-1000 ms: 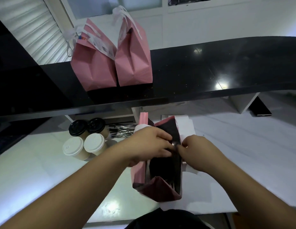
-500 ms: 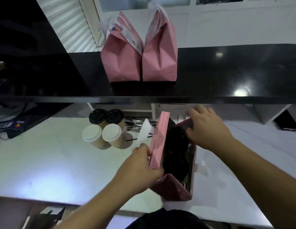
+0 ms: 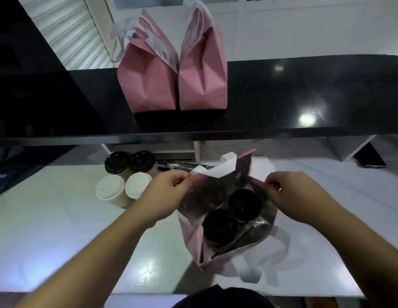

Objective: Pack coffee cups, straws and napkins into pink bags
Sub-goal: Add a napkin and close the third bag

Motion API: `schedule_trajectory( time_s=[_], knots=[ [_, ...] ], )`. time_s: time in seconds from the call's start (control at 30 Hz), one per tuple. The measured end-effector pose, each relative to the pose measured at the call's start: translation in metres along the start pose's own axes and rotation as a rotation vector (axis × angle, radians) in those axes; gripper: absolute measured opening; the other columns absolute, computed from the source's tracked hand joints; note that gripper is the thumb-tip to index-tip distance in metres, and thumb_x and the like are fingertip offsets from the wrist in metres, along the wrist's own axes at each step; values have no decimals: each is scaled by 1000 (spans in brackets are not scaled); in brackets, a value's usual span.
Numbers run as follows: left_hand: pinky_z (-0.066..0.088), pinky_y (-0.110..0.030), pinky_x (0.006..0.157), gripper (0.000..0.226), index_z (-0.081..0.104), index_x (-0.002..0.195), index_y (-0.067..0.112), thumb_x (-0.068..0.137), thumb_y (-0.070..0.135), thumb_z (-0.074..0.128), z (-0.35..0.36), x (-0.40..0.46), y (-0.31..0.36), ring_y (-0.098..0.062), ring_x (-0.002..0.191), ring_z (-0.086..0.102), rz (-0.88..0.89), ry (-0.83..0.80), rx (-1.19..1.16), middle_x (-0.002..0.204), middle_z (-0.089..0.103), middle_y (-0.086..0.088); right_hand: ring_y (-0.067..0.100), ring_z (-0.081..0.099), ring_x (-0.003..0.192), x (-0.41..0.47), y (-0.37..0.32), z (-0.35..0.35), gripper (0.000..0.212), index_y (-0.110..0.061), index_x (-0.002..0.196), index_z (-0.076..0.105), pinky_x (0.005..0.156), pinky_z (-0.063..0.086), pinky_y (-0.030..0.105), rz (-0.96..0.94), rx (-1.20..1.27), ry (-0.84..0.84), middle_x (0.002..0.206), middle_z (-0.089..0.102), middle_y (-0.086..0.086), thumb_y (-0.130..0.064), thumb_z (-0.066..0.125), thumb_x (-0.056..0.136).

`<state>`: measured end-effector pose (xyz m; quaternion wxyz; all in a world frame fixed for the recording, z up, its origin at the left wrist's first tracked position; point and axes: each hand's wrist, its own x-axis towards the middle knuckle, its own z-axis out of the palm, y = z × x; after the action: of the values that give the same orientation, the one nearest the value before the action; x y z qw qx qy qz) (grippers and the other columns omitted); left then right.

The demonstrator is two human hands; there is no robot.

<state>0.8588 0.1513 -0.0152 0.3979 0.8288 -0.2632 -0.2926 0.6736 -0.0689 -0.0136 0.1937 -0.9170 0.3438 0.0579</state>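
Both hands, left (image 3: 164, 196) and right (image 3: 298, 196), pinch open bag (image 3: 193, 236) rim; two black-lidded cups (image 3: 244, 204) inside. Four cups (image 3: 129, 174) at 10 o'clock on table (image 3: 49, 218).

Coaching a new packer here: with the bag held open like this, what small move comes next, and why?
Probably release the left hand and reach for a straw. The open pink bag already holds two black-lidded cups; both hands pinch its rim, the right hand can keep it open, and the straws lie just behind the left.
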Motion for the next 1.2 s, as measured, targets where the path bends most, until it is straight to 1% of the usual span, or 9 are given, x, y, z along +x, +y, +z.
schedule_trajectory(
  time_s=[0.13, 0.33, 0.43, 0.53, 0.63, 0.73, 0.8, 0.93, 1.2],
  knots=[
    [50, -17, 62, 18, 81, 93, 35, 100, 34, 65, -5, 24, 6, -10, 88, 73, -6, -55, -87, 90, 78, 12, 6, 59, 69, -31, 2, 6, 28, -33, 86, 67, 57, 41, 22, 9, 74, -49, 75, 66, -13, -47, 49, 103],
    [50, -10, 60, 17, 81, 102, 23, 101, 22, 64, -3, 41, 3, -3, 82, 73, -18, -137, -191, 93, 80, 4, 7, 65, 70, -55, 2, 5, 31, -33, 81, 68, 59, 48, 22, 43, 199, -198, 77, 70, -12, -48, 50, 101],
    [53, -18, 71, 18, 81, 103, 22, 101, 19, 63, -3, 44, -4, -10, 89, 75, -22, -142, -239, 96, 81, 2, 18, 71, 71, -40, 16, -5, 34, -20, 85, 74, 70, 62, 37, 135, 451, -284, 80, 74, -2, -34, 49, 103],
    [53, -26, 80, 20, 83, 99, 27, 100, 20, 64, -3, 47, -10, -12, 94, 74, -17, -124, -232, 99, 80, 4, 26, 74, 73, 3, 45, 1, 28, -10, 92, 75, 69, 64, 38, 339, 578, -124, 82, 76, 4, -17, 50, 102],
    [54, -25, 80, 21, 83, 98, 30, 101, 22, 64, -2, 49, -12, -11, 95, 74, -9, -121, -220, 100, 80, 5, 24, 72, 80, 57, 62, 26, 21, -11, 103, 73, 79, 64, 42, 375, 455, -64, 90, 74, 3, -16, 52, 102],
    [49, -9, 62, 22, 82, 99, 30, 103, 23, 61, -3, 49, -7, 1, 84, 72, -12, -127, -197, 95, 79, 9, 24, 70, 89, 108, 61, 49, 15, -11, 106, 74, 87, 61, 43, 267, 271, -80, 103, 74, 5, -13, 65, 95],
    [49, -9, 59, 22, 81, 99, 33, 103, 25, 61, -4, 52, -7, 1, 84, 71, -16, -126, -179, 95, 79, 10, 23, 67, 91, 136, 51, 61, 15, -11, 104, 74, 83, 58, 37, 228, 237, -99, 102, 73, 5, -21, 68, 95],
    [54, -15, 70, 24, 82, 98, 33, 103, 21, 61, -5, 55, -7, -5, 94, 74, -19, -148, -209, 98, 80, 9, 22, 61, 87, 175, 43, 87, 27, -11, 106, 72, 77, 46, 30, 166, 87, -119, 105, 72, 7, -35, 62, 97],
    [57, -19, 78, 27, 84, 97, 29, 101, 13, 62, -3, 61, -8, -10, 95, 76, -21, -142, -242, 98, 80, 6, 24, 58, 84, 194, 52, 122, 41, -8, 103, 64, 75, 46, 32, 191, 35, -122, 96, 66, 8, -47, 67, 92]
  ],
)
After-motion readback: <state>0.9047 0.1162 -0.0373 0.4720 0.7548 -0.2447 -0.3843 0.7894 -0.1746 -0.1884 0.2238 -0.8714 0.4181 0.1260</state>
